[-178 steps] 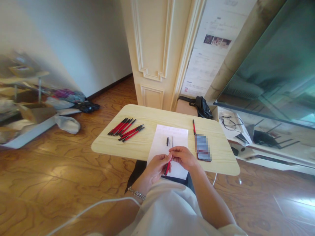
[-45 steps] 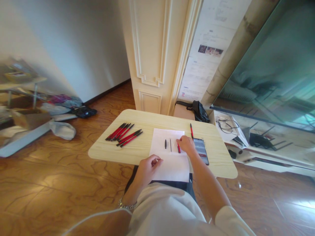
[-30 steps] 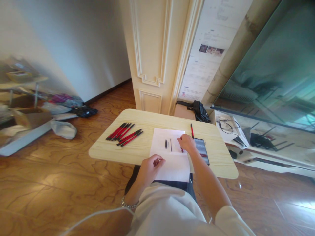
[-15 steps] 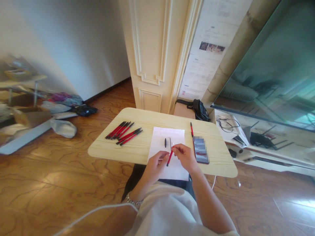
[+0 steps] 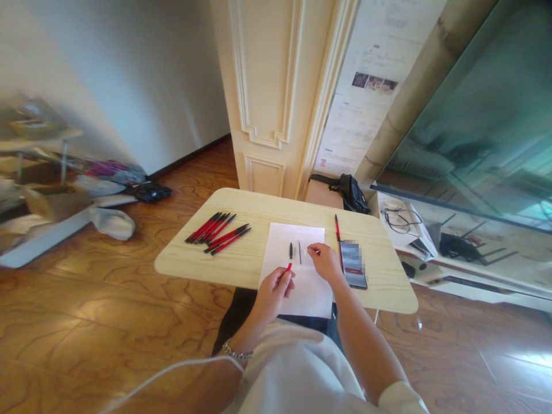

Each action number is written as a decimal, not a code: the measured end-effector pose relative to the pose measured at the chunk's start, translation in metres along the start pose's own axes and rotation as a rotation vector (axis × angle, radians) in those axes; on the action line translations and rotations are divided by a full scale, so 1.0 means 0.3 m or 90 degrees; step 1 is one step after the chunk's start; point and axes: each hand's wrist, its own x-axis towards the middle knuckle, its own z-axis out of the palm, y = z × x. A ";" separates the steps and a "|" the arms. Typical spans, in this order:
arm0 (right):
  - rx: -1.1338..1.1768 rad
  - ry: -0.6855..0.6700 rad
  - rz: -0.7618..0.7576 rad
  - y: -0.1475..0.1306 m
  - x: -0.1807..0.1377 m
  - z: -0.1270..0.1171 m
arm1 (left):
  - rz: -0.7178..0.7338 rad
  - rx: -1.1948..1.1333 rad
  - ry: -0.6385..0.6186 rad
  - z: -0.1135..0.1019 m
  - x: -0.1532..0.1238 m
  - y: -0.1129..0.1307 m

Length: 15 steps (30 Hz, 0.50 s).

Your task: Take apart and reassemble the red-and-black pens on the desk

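Observation:
My left hand is closed around a red pen barrel, whose top end sticks out above the thumb and forefinger. My right hand hovers over the right side of a white sheet of paper, its thumb and forefinger pinched. Whatever those fingertips hold, if anything, is too small to tell. Left of them on the sheet lie a thin dark pen refill and a short black pen piece, with a faint clear bit between the two.
Several red-and-black pens lie in a group on the left of the wooden table. A single pen and a phone are at the right. A black bag sits behind the table.
My hands have drawn apart. The red barrel, earlier between both hands, is now in my left hand only, and my right hand has shifted slightly right and up over the paper.

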 end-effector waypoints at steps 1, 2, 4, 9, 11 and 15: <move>-0.045 -0.008 0.001 0.007 0.018 0.007 | 0.002 0.005 0.004 -0.001 0.001 0.001; -0.085 -0.019 0.002 0.010 0.032 0.015 | 0.003 0.011 0.007 -0.002 0.001 0.002; -0.151 -0.037 0.002 0.011 0.049 0.033 | 0.002 0.024 0.015 -0.005 0.002 0.002; -0.257 -0.069 0.012 -0.001 0.057 0.067 | -0.001 0.043 0.026 -0.014 0.002 -0.003; -0.286 -0.074 0.013 -0.004 0.055 0.068 | -0.003 0.043 0.028 -0.016 0.002 -0.004; -0.337 -0.061 0.008 -0.009 0.044 0.062 | -0.005 0.032 0.027 -0.011 0.002 -0.002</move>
